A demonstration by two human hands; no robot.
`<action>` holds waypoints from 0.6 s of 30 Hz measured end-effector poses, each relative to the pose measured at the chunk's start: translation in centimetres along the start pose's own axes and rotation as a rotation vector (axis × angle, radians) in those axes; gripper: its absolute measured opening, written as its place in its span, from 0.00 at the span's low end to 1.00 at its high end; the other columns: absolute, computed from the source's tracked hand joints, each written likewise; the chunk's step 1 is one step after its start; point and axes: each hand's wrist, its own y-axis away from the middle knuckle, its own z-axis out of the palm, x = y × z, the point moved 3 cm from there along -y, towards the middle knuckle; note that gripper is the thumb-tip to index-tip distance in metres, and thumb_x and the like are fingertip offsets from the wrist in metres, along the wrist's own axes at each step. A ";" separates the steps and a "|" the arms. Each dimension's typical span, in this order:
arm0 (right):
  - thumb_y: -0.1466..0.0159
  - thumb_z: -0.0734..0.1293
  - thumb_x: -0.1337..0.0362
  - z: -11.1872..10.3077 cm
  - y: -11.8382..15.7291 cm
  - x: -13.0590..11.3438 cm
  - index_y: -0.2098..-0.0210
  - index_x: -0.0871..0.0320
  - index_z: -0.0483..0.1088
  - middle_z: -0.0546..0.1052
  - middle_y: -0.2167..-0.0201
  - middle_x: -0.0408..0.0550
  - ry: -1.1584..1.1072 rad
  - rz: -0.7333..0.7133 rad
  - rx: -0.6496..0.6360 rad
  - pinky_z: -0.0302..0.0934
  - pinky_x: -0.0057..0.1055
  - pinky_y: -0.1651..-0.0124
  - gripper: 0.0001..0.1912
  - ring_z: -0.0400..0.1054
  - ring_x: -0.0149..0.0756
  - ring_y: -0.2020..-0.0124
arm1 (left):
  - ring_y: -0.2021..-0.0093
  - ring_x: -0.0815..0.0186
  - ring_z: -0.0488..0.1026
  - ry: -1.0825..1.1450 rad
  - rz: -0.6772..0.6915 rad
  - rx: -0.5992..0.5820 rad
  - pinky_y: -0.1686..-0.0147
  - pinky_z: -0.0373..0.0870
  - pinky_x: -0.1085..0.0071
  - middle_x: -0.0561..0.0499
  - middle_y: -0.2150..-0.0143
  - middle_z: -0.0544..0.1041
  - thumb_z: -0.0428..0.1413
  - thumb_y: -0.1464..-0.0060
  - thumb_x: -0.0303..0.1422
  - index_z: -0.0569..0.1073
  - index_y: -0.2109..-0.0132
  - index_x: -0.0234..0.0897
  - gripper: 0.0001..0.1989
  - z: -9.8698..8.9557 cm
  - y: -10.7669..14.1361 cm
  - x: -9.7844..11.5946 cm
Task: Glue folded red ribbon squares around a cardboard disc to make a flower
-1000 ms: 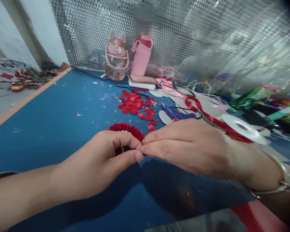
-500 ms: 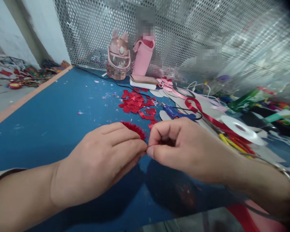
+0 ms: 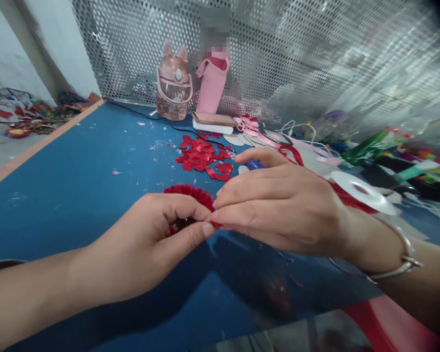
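My left hand (image 3: 143, 249) pinches a small red ribbon piece (image 3: 216, 224) between thumb and forefinger. The fingertips of my right hand (image 3: 289, 208) meet it there and press on the same piece, which they mostly cover; one right finger sticks out beyond the others. Just behind my left fingers lies a round red ruffled piece (image 3: 190, 190) with a frilly edge, partly hidden by that hand. Beyond both hands, cut red ribbon pieces (image 3: 198, 155) are heaped on the blue table (image 3: 58, 195). A blue glue gun (image 3: 255, 165) shows only in part over my right hand.
At the back stand a pink water bottle (image 3: 174, 88) and a pink pouch (image 3: 211, 85) against a perforated metal screen (image 3: 132, 54). Near them a phone (image 3: 214, 120) lies on a white block. To the right are a white ribbon spool (image 3: 364, 192), red ribbon and cables.
My right hand has turned over from a curled pinch to flatter, extended fingers. My left hand has rolled so its thumb and forefinger pinch shows. More of the ruffled piece is visible.
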 end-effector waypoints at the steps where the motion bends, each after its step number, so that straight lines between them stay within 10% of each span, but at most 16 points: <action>1: 0.32 0.65 0.70 -0.1 -0.1 -0.1 0.63 0.53 0.73 0.83 0.63 0.40 0.000 0.008 -0.003 0.57 0.41 0.38 0.07 0.77 0.29 0.64 | 0.70 0.71 0.70 0.024 -0.008 -0.007 0.70 0.68 0.78 0.56 0.69 0.78 0.54 0.38 0.36 0.78 0.65 0.39 0.10 0.0 0.0 0.1; 6: 0.32 0.64 0.70 -0.1 -0.5 -0.8 0.65 0.52 0.72 0.82 0.64 0.38 0.028 0.033 -0.024 0.56 0.41 0.39 0.08 0.76 0.30 0.66 | 0.70 0.70 0.71 0.032 -0.032 -0.013 0.72 0.69 0.77 0.55 0.70 0.77 0.53 0.37 0.38 0.77 0.66 0.39 0.12 0.2 0.2 0.1; 14: 0.31 0.63 0.70 1.5 0.0 0.7 0.65 0.58 0.73 0.80 0.69 0.40 0.009 0.158 -0.032 0.60 0.35 0.54 0.08 0.71 0.29 0.69 | 0.63 0.66 0.73 -0.634 0.233 0.240 0.63 0.69 0.70 0.54 0.63 0.76 0.51 0.36 0.34 0.73 0.59 0.42 0.06 -1.1 0.8 0.1; 18: 0.31 0.60 0.72 3.3 0.9 1.7 0.65 0.60 0.74 0.80 0.68 0.43 -0.040 0.118 -0.147 0.57 0.36 0.56 0.12 0.71 0.31 0.67 | 0.55 0.56 0.72 -0.875 0.292 0.148 0.57 0.68 0.58 0.51 0.56 0.77 0.52 0.38 0.41 0.72 0.56 0.44 0.09 -0.6 1.2 -0.5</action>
